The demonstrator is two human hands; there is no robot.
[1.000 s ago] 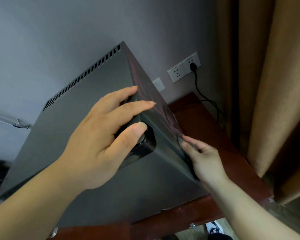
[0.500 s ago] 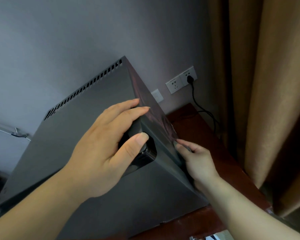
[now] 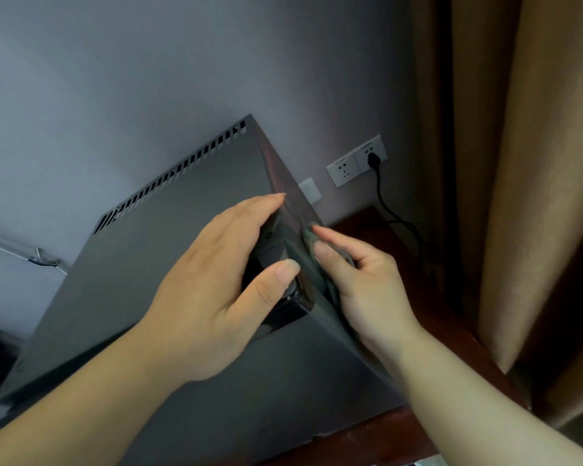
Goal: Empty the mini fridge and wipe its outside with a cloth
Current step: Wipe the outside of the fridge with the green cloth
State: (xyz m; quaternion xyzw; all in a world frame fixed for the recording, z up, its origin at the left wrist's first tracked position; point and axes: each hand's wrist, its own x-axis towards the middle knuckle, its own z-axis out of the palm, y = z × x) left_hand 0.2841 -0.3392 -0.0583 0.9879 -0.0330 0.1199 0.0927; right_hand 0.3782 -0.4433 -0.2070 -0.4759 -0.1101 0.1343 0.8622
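The right hand pinches a cloth against the side of the mini fridge; the left hand lies straight-fingered on top. It stands on a reddish tabletop, its length running back to vent slots by the grey wall.

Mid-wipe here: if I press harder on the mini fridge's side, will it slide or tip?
Probably not tip: the mini fridge is a broad box sitting flat on the wooden table, and the left hand braces its top. Its smooth metal panels look stiff. The cloth under the right hand likely just bunches up.
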